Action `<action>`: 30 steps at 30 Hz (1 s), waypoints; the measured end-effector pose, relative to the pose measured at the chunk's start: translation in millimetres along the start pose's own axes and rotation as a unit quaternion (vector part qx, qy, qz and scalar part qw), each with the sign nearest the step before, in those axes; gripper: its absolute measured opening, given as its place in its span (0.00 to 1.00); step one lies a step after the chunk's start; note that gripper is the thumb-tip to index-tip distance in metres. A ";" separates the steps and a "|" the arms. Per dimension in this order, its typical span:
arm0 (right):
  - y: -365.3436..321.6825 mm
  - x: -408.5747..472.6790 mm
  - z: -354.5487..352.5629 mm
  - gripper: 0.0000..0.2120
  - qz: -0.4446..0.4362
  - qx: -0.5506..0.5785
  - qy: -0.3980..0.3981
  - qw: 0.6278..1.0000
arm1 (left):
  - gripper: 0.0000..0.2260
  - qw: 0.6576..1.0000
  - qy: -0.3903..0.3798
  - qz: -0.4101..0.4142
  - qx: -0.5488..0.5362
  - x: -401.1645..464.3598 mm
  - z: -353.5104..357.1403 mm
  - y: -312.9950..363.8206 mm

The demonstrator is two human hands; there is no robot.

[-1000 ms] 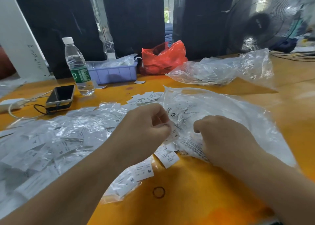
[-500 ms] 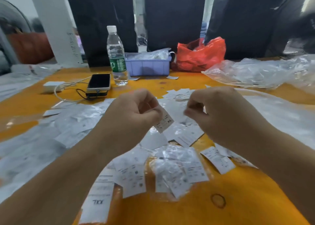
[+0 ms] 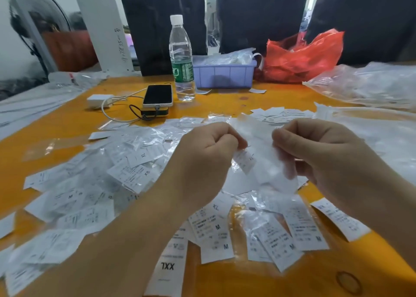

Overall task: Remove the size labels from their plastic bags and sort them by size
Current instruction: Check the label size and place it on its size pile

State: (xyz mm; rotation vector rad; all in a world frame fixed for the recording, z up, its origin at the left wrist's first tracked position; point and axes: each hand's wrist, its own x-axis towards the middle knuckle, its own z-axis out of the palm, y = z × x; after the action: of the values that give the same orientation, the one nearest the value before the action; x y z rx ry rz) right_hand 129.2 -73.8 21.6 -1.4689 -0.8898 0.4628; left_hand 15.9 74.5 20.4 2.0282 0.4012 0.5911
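Observation:
Above the orange table, my left hand and my right hand both pinch one small clear plastic bag between them. Inside it sits a white size label; its size mark is too blurred to read. Below the hands, several loose labels lie spread out, among them M labels and an XXL label. A heap of bagged labels covers the table to the left.
A phone on a power bank, a white charger and a water bottle stand at the back. A purple bin, a red plastic bag and large clear bags lie beyond, right.
My hands lifted out of the large clear bag and rose together, now pulling a small bagged label between them. The view swung left, bringing the left heap and phone nearer the middle.

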 end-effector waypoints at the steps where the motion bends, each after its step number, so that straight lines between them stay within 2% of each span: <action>1: 0.8 0.5 -0.7 0.09 0.011 0.018 -0.001 1.000 | 0.14 1.000 -0.012 -0.005 -0.013 -1.0 1.3 0.7; 4: 1.4 1.0 -1.0 0.08 0.031 0.050 -0.014 0.998 | 0.23 0.999 -0.026 -0.017 -0.027 -3.6 2.8 2.6; 6: 2.1 0.4 -0.6 0.09 0.032 0.050 -0.022 0.998 | 0.24 0.999 -0.028 -0.022 -0.037 -4.2 3.7 3.2; 12: -0.4 -0.3 -0.5 0.07 0.025 0.064 -0.026 0.997 | 0.10 0.998 -0.008 -0.019 -0.064 -0.7 3.3 0.5; 18: -5.0 2.1 -5.7 0.10 0.009 0.094 -0.005 0.996 | 0.09 0.993 0.003 -0.045 -0.107 1.3 1.9 -2.3; 23: 0.0 5.1 -10.7 0.24 -0.013 0.052 0.009 0.999 | 0.09 0.991 0.038 -0.042 -0.123 1.7 -0.3 -3.0; 25: -2.3 4.3 -11.3 0.26 -0.016 0.035 0.026 0.999 | 0.09 0.989 0.050 -0.042 -0.132 2.0 -2.1 -2.3; 28: -5.7 4.1 -12.5 0.20 0.008 0.029 0.017 0.999 | 0.09 0.989 0.043 -0.038 -0.135 1.7 -2.6 -0.4; 30: -7.4 3.4 -10.9 0.03 0.040 0.028 -0.034 0.998 | 0.10 0.990 0.028 -0.029 -0.135 0.5 -1.5 1.4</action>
State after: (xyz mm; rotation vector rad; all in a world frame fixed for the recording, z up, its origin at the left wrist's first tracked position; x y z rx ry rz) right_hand 137.6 -79.0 30.9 -1.4485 -0.8675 0.5957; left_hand 15.5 75.2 22.3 1.7394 0.3902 0.6309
